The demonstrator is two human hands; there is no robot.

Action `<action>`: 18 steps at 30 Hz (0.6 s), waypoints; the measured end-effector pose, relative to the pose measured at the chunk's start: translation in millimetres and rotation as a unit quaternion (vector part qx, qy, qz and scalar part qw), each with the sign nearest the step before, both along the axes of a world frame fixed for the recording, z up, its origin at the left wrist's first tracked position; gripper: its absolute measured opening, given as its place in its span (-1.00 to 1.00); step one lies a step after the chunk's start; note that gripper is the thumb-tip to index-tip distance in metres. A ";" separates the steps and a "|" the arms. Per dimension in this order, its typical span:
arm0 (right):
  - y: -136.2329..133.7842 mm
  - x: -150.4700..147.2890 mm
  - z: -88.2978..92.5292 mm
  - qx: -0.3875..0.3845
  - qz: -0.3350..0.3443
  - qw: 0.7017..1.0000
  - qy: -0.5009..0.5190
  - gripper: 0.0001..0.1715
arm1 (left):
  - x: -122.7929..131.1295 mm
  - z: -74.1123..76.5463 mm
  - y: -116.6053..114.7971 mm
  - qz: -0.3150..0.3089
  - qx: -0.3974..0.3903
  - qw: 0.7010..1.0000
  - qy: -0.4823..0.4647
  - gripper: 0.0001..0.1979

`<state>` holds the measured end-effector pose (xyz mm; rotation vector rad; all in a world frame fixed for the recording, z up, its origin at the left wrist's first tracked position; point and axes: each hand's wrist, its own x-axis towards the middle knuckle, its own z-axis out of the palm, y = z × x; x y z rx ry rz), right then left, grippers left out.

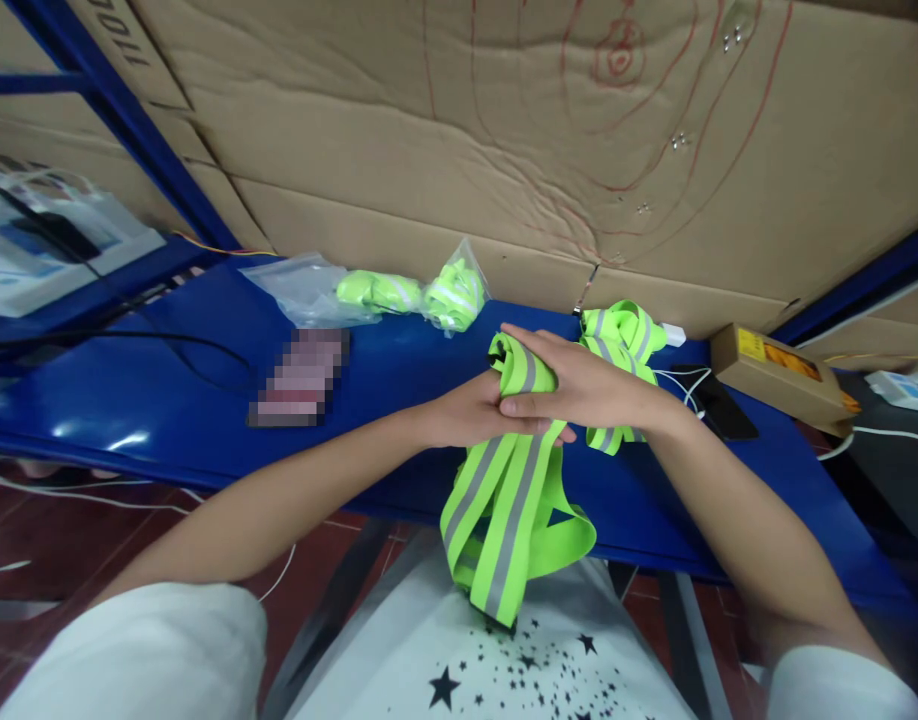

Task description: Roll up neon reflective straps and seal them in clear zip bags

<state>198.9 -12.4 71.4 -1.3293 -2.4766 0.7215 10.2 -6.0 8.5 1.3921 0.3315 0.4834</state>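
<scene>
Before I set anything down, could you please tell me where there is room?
The blue table looks bare left of the blurred item, cables aside, between it and the left hand, and right of the right forearm. Crowded: the back, with bagged green bundles, and the right rear, with a green strap pile, black device and cardboard box.
</scene>
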 end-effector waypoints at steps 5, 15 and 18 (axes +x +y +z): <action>-9.4 -6.4 9.7 -0.038 0.012 0.999 0.005 -0.47 | -2.5 5.4 -0.2 -0.025 -0.036 0.999 0.026 -0.72; -15.7 0.8 30.7 0.023 -0.096 0.990 0.101 -0.52 | -5.8 11.8 3.3 -0.132 -0.124 0.983 0.004 -0.60; -16.9 14.4 42.4 -0.012 -0.132 0.980 0.151 -0.45 | -5.4 13.0 -1.1 -0.164 -0.065 0.984 0.032 -0.61</action>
